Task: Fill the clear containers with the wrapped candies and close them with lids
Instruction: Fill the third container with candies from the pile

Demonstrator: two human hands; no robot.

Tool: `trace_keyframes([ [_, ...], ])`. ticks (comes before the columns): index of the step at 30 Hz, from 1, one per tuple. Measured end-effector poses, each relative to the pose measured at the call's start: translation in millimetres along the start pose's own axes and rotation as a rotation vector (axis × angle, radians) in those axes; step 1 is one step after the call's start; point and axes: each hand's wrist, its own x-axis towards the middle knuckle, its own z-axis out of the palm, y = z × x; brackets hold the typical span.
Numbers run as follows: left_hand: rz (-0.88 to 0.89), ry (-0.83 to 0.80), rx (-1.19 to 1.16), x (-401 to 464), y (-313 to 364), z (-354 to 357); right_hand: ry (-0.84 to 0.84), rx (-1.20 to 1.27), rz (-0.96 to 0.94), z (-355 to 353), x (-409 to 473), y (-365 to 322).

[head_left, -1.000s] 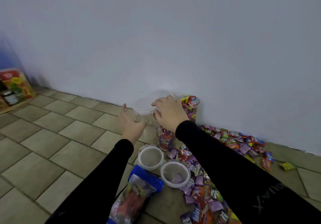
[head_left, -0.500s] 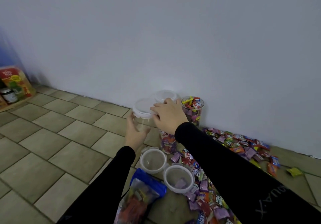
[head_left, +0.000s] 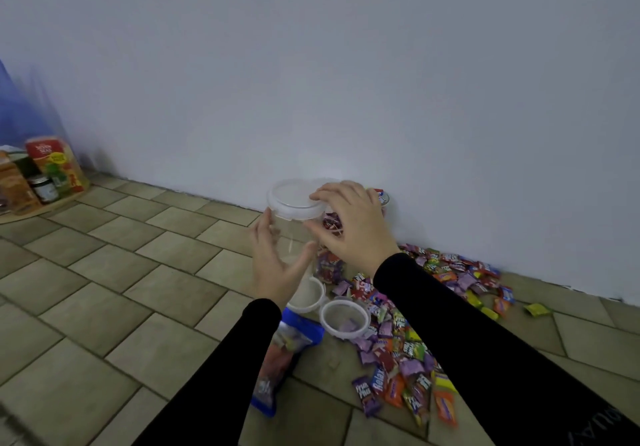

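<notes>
Container (head_left: 291, 237), clear, lidded, apparently empty: held upright above the floor (head_left: 104, 272), just left of the candy-filled jars at the wall. Left hand (head_left: 277, 265) cupped round its side, thumb and fingers curled on the wall, steadying against twist. Right hand (head_left: 349, 224) on the lid (head_left: 294, 199), fingertips curled over the right rim, gripping it, likely to pry or turn it off for filling. Two open tubs (head_left: 343, 317) below and nearer than the container, ready to take candies (head_left: 398, 348) heaped at their right. Blue bag (head_left: 280, 359) nearer still. Against half a second ago: container raised and drawn closer to the camera, left hand shifted higher on its side, lid still seated.
</notes>
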Motion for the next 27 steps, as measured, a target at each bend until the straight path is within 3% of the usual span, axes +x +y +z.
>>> trace_keyframes([
  [6, -0.044, -0.142, -0.183, -48, 44, 28, 0.016, 0.148, 0.048, -51, -42, 2],
  [12, -0.109, -0.236, -0.288, -92, 78, 61, 0.049, 0.067, 0.071, -94, -91, 14],
  [27, -0.254, -0.661, -0.445, -198, 141, 143, 0.107, -0.137, 0.146, -178, -244, 62],
])
